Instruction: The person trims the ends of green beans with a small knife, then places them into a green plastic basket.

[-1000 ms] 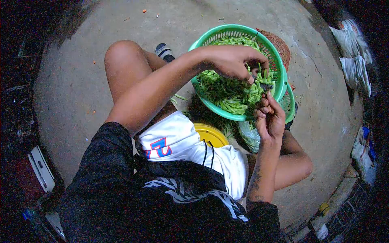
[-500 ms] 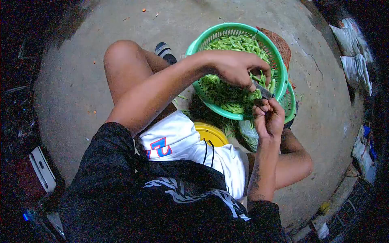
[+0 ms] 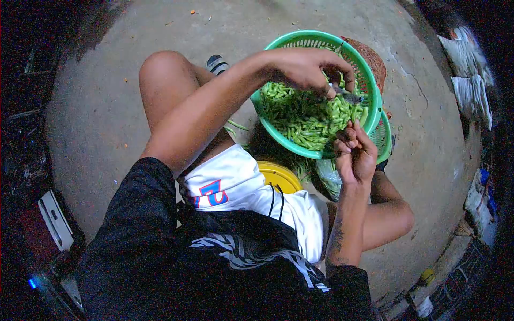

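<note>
A green plastic basket in front of me holds a heap of cut green bean pieces. Over its far side is my left hand, fingers curled around a small knife whose dark blade points right, above the beans. At the basket's near right rim, my right hand pinches a green bean between thumb and fingers, its free end reaching up toward the blade. The knife's handle is mostly hidden in my left hand.
Behind the basket stands a reddish-brown mesh sack. A second green basket shows under the first one. Nearer to me are a plastic bag, a yellow round lid and loose long beans on the concrete floor.
My left hand has lifted the knife up and away from my right hand, uncovering more of the cut beans. The right hand has stayed nearly in place.
</note>
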`<state>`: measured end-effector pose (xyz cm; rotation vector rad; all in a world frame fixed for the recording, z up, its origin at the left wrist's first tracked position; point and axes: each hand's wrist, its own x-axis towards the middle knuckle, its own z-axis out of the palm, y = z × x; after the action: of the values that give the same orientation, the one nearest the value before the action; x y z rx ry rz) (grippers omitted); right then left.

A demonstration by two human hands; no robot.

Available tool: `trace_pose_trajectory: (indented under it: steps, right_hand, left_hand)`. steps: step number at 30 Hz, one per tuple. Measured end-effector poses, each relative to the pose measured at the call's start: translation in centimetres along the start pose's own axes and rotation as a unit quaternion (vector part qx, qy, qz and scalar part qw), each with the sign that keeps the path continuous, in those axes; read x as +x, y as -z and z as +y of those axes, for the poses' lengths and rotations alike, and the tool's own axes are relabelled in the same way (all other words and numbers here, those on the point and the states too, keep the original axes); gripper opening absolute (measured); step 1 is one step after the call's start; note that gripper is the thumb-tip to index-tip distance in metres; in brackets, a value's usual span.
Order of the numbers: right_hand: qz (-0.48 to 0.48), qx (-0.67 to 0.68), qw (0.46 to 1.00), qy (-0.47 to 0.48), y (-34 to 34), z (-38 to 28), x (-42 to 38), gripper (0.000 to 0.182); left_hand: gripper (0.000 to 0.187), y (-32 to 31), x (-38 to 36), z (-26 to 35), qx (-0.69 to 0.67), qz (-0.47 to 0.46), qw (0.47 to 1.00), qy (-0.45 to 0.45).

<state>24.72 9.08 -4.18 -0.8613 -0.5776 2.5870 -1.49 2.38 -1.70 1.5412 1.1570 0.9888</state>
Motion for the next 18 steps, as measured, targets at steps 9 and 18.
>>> trace_pose_trajectory:
  steps: [9, 18]
  right_hand:
    - [-0.009, -0.009, 1.0, 0.003, -0.8, 0.4, -0.1, 0.019]
    - [-0.036, -0.132, 0.989, -0.061, -2.0, -0.2, -1.0, 0.035]
  left_hand:
    - [0.041, -0.3, -0.1, 0.1, 0.015, 0.0, 1.0, 0.001]
    - [0.044, -0.4, -0.5, 1.1, 0.032, -0.008, 0.996, 0.084]
